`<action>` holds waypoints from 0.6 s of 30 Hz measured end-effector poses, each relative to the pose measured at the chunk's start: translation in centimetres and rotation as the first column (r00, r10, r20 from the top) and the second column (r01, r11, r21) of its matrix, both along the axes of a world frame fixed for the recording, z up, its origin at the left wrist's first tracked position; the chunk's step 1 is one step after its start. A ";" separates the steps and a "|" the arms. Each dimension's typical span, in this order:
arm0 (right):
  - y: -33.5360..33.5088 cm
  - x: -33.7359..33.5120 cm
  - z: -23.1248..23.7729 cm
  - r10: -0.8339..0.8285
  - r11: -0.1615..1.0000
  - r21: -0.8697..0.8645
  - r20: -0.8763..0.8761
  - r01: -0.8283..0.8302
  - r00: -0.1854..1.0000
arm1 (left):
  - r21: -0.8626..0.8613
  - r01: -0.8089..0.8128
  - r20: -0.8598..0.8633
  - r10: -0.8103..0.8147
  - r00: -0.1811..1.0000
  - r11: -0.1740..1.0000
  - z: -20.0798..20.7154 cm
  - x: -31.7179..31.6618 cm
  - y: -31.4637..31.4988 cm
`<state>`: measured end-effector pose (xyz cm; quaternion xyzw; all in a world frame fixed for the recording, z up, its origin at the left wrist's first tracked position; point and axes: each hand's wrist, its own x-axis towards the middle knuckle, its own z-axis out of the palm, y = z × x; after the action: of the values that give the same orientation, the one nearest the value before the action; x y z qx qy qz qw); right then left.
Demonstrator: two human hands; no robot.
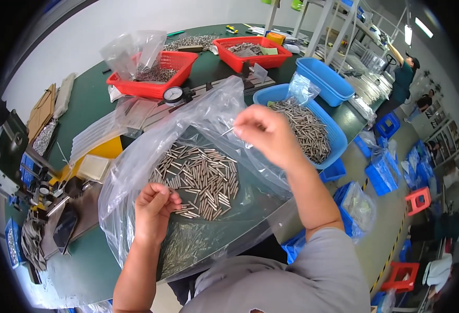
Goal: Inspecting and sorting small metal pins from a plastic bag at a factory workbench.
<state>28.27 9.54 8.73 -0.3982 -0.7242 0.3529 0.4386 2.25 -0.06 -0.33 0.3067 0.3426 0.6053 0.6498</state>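
Note:
A heap of small metal pins (208, 177) lies on a clear plastic bag (130, 156) spread over the green table. Above the heap's far right side, my right hand (268, 133) pinches one slim metal pin (228, 131) between thumb and fingertips. My left hand (156, 208) rests at the heap's left edge with its fingers curled together. What those fingers hold, if anything, is hidden. Just beyond my right wrist stands a blue basket (339, 138) full of similar metal pins, with a small clear bag (303, 88) at its far end.
Two red baskets (185, 65) of metal parts stand at the back. A dial gauge (173, 95) sits on a metal rail behind the bag. Another blue bin (326, 81) is at the far right. Machine equipment (10, 151) lines the left. Blue crates and people occupy the floor area rightward.

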 end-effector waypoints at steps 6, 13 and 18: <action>3.5 9.5 1.2 -0.602 0.787 0.422 0.364 0.451 0.710 | -0.010 -0.002 -0.030 0.001 1.000 1.000 0.4 0.2 0.3; 5.9 12.7 -1.3 -0.565 0.808 0.477 0.459 0.346 0.686 | -0.050 -0.043 -0.047 0.040 0.998 0.998 0.6 -0.5 0.3; 2.5 7.0 0.4 -0.513 0.794 0.507 0.261 0.336 0.818 | -0.039 -0.044 -0.064 0.042 0.997 0.998 0.7 -0.7 0.9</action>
<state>35.24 12.03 9.12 -0.5052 -0.7454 -0.0147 0.4346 1.55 0.83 0.41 0.3049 0.3816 0.6021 0.6315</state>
